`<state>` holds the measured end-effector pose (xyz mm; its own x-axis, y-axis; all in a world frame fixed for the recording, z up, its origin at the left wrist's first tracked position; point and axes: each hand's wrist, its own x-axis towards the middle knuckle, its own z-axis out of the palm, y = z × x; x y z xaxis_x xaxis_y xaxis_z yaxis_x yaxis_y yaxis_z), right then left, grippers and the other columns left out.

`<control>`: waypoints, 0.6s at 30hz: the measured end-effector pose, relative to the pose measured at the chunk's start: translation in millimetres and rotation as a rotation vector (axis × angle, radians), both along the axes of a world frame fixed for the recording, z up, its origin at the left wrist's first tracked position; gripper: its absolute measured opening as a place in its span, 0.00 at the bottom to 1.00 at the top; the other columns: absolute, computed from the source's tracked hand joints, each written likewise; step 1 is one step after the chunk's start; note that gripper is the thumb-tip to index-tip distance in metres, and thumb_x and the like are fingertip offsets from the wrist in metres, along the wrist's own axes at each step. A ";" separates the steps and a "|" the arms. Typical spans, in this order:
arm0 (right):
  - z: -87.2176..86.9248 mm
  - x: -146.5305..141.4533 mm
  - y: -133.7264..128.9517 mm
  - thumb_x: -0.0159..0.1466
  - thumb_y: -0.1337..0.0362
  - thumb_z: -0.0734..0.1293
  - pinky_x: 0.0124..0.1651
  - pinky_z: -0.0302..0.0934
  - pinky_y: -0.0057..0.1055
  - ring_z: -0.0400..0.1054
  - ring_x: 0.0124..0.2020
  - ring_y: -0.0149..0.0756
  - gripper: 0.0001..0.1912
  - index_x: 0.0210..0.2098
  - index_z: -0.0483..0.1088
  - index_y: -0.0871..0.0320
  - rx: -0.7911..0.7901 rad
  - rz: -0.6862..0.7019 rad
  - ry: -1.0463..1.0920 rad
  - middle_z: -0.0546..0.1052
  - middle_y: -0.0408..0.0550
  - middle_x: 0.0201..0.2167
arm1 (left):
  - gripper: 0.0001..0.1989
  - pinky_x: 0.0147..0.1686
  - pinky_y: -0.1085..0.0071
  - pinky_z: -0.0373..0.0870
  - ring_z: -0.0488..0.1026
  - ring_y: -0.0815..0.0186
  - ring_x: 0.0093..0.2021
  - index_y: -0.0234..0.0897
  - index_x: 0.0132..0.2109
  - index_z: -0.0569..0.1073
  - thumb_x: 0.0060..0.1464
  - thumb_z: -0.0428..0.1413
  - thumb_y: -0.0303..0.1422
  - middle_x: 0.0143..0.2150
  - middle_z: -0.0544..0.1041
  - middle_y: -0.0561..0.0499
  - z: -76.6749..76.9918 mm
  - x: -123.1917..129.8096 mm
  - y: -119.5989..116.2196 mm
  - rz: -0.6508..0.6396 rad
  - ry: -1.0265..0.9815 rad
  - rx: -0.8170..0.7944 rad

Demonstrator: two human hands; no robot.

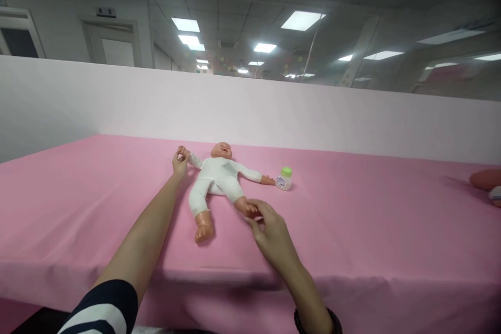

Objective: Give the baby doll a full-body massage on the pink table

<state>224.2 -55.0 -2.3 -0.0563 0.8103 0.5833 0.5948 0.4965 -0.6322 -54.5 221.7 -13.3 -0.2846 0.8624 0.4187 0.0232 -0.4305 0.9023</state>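
A baby doll [219, 175] with a white cloth body lies on its back on the pink-covered table, its head toward the far side. My left hand [180, 163] is closed around the doll's hand at the left end of its outstretched arm. Down by the doll's foot on the right, my right hand [270, 232] pinches the toes between thumb and fingers. The doll's other foot rests on the cloth, untouched. Close to the doll's other hand stands a small clear jar [284, 179] with a green lid, upright.
Pink cloth [352, 229] covers the table and hangs over its front edge. A low white partition [250, 109] runs along the back. At the far right edge, part of another doll-like object [485, 180] shows. Behind the partition are glass and a door [113, 47].
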 end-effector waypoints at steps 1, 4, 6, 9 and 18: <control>9.5 -5.0 13.5 0.63 0.70 0.63 0.46 0.71 0.40 0.73 0.46 0.44 0.18 0.51 0.71 0.52 0.045 -0.008 0.000 0.77 0.52 0.49 | 0.22 0.50 0.62 0.71 0.75 0.56 0.52 0.35 0.52 0.73 0.50 0.63 0.37 0.49 0.79 0.41 2.5 3.8 -3.0 -0.057 0.015 0.030; 42.5 -24.1 62.4 0.61 0.75 0.63 0.52 0.68 0.42 0.72 0.51 0.44 0.18 0.47 0.72 0.53 0.108 -0.021 -0.020 0.77 0.52 0.49 | 0.22 0.50 0.59 0.72 0.76 0.52 0.49 0.34 0.45 0.80 0.40 0.69 0.35 0.46 0.82 0.43 8.0 20.3 -12.9 -0.335 0.156 0.074; 57.7 -35.7 89.3 0.58 0.78 0.64 0.55 0.66 0.43 0.72 0.50 0.44 0.17 0.43 0.73 0.56 0.051 -0.007 -0.055 0.78 0.52 0.46 | 0.22 0.50 0.58 0.73 0.76 0.51 0.48 0.34 0.44 0.82 0.38 0.70 0.34 0.45 0.83 0.45 8.3 28.7 -16.6 -0.479 0.259 0.060; 61.2 -39.3 98.4 0.57 0.79 0.64 0.55 0.65 0.41 0.71 0.50 0.43 0.17 0.43 0.72 0.57 0.029 0.028 -0.042 0.78 0.52 0.46 | 0.23 0.51 0.60 0.73 0.75 0.52 0.51 0.34 0.47 0.81 0.40 0.69 0.35 0.48 0.82 0.44 4.5 25.8 -11.4 -0.418 0.189 0.058; -5.6 14.9 -12.4 0.58 0.74 0.64 0.35 0.66 0.32 0.70 0.36 0.39 0.14 0.41 0.70 0.52 -0.087 0.040 -0.091 0.74 0.48 0.38 | 0.17 0.37 0.69 0.72 0.75 0.66 0.37 0.36 0.50 0.67 0.61 0.58 0.41 0.36 0.74 0.49 -18.7 -18.4 19.4 -0.002 -0.115 -0.140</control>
